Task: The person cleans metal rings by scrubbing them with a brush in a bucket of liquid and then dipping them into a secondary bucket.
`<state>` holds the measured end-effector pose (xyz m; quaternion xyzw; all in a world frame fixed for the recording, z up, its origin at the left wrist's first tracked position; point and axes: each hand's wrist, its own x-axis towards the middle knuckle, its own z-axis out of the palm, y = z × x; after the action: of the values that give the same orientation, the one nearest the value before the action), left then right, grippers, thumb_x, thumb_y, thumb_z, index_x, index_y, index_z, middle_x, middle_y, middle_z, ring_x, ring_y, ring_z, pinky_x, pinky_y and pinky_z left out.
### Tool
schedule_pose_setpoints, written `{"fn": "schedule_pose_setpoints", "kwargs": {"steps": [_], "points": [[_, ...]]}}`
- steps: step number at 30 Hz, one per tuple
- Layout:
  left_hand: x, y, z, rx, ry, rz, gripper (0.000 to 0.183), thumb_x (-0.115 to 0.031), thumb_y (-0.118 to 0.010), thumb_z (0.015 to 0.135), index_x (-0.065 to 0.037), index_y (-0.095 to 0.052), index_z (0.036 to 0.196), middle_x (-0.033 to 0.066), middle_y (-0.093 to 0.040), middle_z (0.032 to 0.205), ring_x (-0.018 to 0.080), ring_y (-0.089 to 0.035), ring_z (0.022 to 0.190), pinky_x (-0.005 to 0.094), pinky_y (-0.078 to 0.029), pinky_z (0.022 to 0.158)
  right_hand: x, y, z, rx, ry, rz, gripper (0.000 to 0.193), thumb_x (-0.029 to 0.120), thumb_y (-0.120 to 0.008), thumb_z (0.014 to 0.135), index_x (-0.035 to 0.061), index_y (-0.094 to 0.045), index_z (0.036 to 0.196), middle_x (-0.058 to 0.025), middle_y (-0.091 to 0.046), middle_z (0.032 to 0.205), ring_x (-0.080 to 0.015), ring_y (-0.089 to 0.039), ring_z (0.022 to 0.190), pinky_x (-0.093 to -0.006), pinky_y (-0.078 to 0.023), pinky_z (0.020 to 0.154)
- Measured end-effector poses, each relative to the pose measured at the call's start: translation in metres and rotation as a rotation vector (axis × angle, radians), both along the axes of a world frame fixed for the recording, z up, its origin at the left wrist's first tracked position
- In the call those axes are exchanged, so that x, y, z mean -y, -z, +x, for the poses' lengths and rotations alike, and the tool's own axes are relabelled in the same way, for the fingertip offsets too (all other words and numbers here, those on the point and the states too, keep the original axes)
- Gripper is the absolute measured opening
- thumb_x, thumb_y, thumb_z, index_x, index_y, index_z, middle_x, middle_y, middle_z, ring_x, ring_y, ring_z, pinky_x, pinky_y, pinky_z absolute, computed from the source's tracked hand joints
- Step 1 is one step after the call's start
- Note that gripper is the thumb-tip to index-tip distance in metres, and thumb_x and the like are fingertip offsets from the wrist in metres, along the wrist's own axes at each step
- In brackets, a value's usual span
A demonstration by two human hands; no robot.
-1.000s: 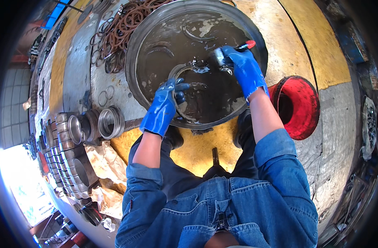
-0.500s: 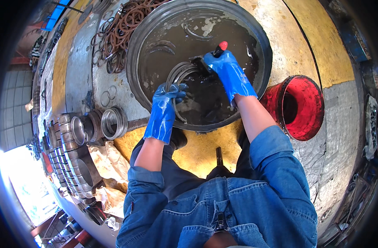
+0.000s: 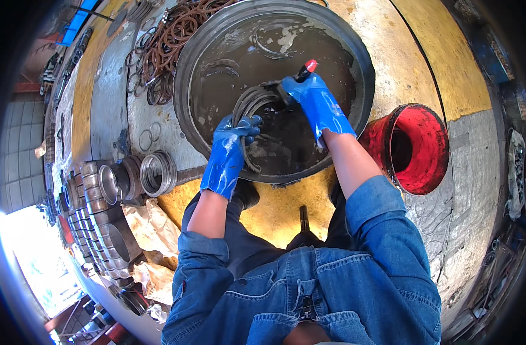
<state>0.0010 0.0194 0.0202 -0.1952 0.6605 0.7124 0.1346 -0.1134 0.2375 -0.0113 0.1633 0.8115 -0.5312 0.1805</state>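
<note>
floor [image 3: 355, 29] of worn yellow and grey patches spreads out beneath a wide, round dark tub [image 3: 363, 63], which holds murky brownish liquid [image 3: 326, 49]; daylight glares through an opening [image 3: 38, 259] at the left, and cluttered shelving [image 3: 496, 52] bends along the right rim of the view. both forearms come up from below, sleeves rolled, and reach over the tub's near edge. the left hand [image 3: 235, 131], in a blue glove, is curled around the near side of a bundle of metal rings [image 3: 248, 103], which tilts up inside the tub, its lower end close to the near wall. the right hand [image 3: 302, 89], gloved alike, has its fingers wrapped round a brush [image 3: 311, 66], red handle tip pointing up and away, bristle end by the far side of the bundle; whether it touches is hard to tell. counted up: two gloves, one brush, one tub, one red container [image 3: 430, 149] beside the right forearm, two thin loose rings [image 3: 150, 135] left of the tub, and two groups of ring arcs showing in the liquid. rings in the bundle are several, and those in the rusty heap [image 3: 171, 37] too many and too tangled to count.
</note>
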Motion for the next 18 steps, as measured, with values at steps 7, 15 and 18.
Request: {"fn": "schedule_pose_setpoints", "kwargs": {"steps": [7,15,18], "points": [[-0.023,-0.021,-0.012,0.179,0.202,0.088,0.034,-0.024,-0.066,0.096,-0.005,-0.067,0.124,0.0052,-0.074,0.096,0.0073,-0.051,0.063,0.022,-0.04,0.059,-0.041,-0.048,0.028,-0.093,0.151,-0.161,0.037,0.03,-0.07,0.09,-0.0023,-0.074,0.107,-0.0118,-0.075,0.092,-0.0172,-0.07,0.086,-0.0309,-0.053,0.083],[-0.031,0.014,0.007,-0.058,0.205,0.163,0.039,-0.02,-0.068,0.098,-0.001,-0.061,0.131,0.0122,-0.073,0.107,0.0205,-0.069,0.085,0.0334,-0.056,0.077,-0.076,-0.032,0.03,-0.228,0.298,-0.254,0.036,0.029,-0.073,0.088,-0.0009,-0.074,0.108,-0.0106,-0.075,0.095,-0.0164,-0.07,0.086,-0.0303,-0.054,0.082],[-0.012,0.02,-0.003,0.158,0.13,0.292,0.045,-0.029,-0.063,0.1,-0.002,-0.058,0.135,0.0126,-0.072,0.114,0.0183,-0.067,0.084,0.0338,-0.057,0.078,-0.07,-0.028,0.027,-0.24,0.254,-0.38,0.035,0.028,-0.075,0.088,-0.0004,-0.074,0.108,-0.0101,-0.075,0.096,-0.0161,-0.07,0.086,-0.0301,-0.055,0.082]]}}
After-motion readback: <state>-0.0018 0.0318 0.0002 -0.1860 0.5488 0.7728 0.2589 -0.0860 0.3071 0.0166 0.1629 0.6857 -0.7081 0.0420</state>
